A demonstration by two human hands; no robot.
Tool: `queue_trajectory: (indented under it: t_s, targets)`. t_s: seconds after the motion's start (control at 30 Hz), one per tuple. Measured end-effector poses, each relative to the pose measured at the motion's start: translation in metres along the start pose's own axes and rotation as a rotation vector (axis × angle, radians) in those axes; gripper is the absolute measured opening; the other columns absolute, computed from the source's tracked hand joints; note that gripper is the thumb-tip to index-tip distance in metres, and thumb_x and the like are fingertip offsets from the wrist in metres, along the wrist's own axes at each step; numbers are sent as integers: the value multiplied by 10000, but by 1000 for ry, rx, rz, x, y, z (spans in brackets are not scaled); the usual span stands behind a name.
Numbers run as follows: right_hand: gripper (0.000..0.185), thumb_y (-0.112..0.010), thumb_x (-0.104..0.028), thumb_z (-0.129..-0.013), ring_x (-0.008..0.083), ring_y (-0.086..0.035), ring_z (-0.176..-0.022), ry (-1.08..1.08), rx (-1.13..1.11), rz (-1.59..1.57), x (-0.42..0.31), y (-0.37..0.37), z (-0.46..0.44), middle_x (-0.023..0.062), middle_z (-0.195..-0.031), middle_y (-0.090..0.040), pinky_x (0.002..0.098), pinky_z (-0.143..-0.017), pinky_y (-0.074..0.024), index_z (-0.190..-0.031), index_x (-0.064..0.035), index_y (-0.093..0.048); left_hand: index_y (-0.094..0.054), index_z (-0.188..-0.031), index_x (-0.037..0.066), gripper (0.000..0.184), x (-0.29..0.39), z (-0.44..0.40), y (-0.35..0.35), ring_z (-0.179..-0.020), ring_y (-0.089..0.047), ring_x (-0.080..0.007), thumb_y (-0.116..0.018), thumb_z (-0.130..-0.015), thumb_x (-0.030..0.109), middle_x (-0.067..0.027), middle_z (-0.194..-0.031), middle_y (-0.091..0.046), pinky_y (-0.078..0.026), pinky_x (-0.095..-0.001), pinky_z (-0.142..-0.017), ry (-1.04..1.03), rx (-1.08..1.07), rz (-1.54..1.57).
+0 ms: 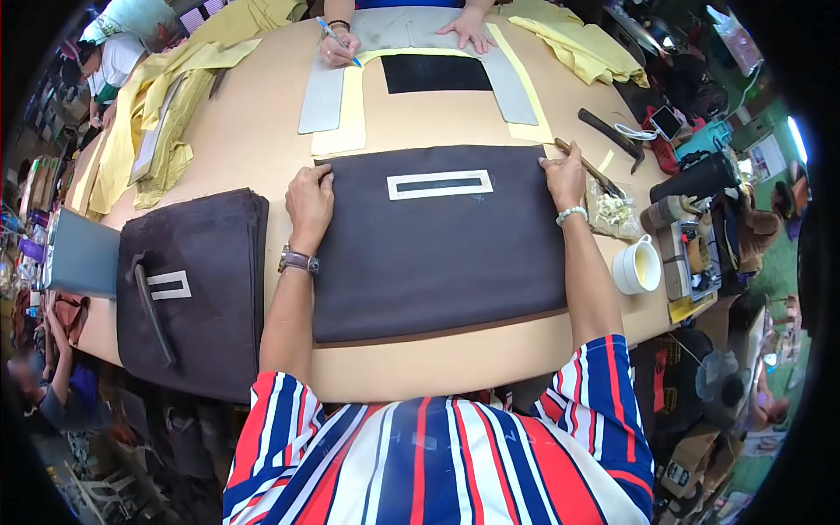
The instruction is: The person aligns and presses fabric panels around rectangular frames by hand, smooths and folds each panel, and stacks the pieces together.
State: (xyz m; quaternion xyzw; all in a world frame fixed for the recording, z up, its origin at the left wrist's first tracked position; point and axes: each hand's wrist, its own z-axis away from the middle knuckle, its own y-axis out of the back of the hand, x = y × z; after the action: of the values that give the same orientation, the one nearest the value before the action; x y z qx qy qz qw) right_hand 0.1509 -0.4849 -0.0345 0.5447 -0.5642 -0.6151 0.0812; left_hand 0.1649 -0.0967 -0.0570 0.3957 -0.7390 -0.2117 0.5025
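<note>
Left hand: our left hand (311,203), with a watch on its wrist, is at the panel's 10 o'clock corner; its grip is closed on that edge, thumb over the cloth.
Right hand: our right hand (565,179), with a beaded bracelet, is at the 2 o'clock corner; its grip pinches the edge there.
Dark panel: the dark fabric panel (437,262) lies flat on the counter (227,114) in front of us, between our hands, and carries a pale rectangular frame (440,173) around a narrow dark slot near its 12 o'clock edge.
Dark stack: at the panel's 9 o'clock, we see a dark fabric stack (197,236) with a similar pale frame (170,284) and a black hammer (151,306) on top.
Opposite side: at 12 o'clock, a co-worker's hands (466,31) rest over grey templates (516,87) and yellow fabric (350,109); one holds a blue pen (339,41). A black rectangle (436,73) lies between the template legs.
Right side: a second hammer (612,136) lies at 1 o'clock; a white mug (636,266) stands at 3 o'clock, near our forearm.
</note>
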Motion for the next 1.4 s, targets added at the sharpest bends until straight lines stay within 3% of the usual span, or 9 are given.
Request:
queue_trajectory:
  t_s: [0.33, 0.5, 0.63, 0.77, 0.87, 0.9, 1.13, 1.3, 1.4]
  targets:
    - [674, -653, -218, -748, 283, -612, -848, 89, 59, 49, 6, -12, 9, 66, -798, -657, 415, -763, -462, -1310, -8, -345, -685, -888, 44, 160, 1, -9, -1, -815, -578, -321, -593, -794, 135, -158, -847, -589, -462, -400, -724, -141, -72, -283]
    - [606, -598, -219, -804, 318, -502, -1042, 263, 179, 229, 15, -30, 11, 167, -1109, -526, 433, -846, -400, -1314, -42, -324, -670, -772, 47, 151, 17, -31, 2, -969, -502, -296, -534, -765, 111, -113, -972, -557, -427, -485, -739, -351, -191, -673]
    - [594, -588, -233, -811, 325, -516, -1025, 277, 227, 286, 13, -31, 13, 162, -1080, -550, 442, -839, -403, -1312, -41, -334, -663, -799, 44, 187, 54, -40, 1, -1066, -465, -281, -571, -781, 205, -105, -1043, -545, -401, -501, -814, -387, -268, -927]
    - [591, -578, -239, -815, 321, -511, -1031, 285, 220, 289, 14, -31, 13, 164, -1085, -540, 454, -823, -403, -1308, -34, -325, -519, -1130, 40, 375, 118, 3, -24, -1141, -430, -327, -551, -833, 266, -161, -1187, -469, -358, -525, -916, -506, -58, -470]
    - [585, -575, -243, -816, 318, -514, -1030, 303, 233, 284, 15, -32, 12, 161, -1097, -541, 455, -817, -407, -1302, -29, -331, -461, -1194, -18, 443, 176, 84, -47, -1231, -334, -384, -517, -848, 253, -220, -1296, -388, -289, -547, -971, -564, -85, -36]
    - [583, -575, -244, -816, 318, -515, -1031, 312, 240, 283, 16, -33, 12, 161, -1102, -541, 454, -815, -409, -1300, -28, -333, -389, -1275, -13, 515, 190, 108, -50, -1281, -274, -385, -495, -866, 283, -218, -1372, -315, -252, -556, -999, -529, -283, 22]
    - [573, -571, -235, -818, 326, -513, -1037, 308, 228, 292, 15, -32, 13, 165, -1120, -538, 454, -831, -401, -1300, -38, -334, -278, -1373, 32, 638, 137, 149, -7, -1342, -163, -369, -478, -877, 381, -194, -1438, -221, -153, -544, -1053, -528, -575, -74]
    - [556, -565, -229, -822, 338, -482, -1077, 321, 212, 228, 12, -28, 12, 183, -1144, -515, 474, -862, -376, -1291, -28, -344, -241, -1403, 71, 624, 33, 153, 70, -1349, -120, -387, -463, -897, 360, -197, -1457, -173, -108, -554, -1055, -156, -423, -352]
    - [530, -536, -245, -833, 356, -433, -1130, 483, 315, 212, -7, -26, 37, 195, -1192, -476, 474, -931, -343, -1272, 3, -372, -243, -1403, 80, 610, 27, 156, 74, -1345, -119, -397, -449, -903, 362, -200, -1457, -164, -102, -564, -1052, -175, -447, -408]
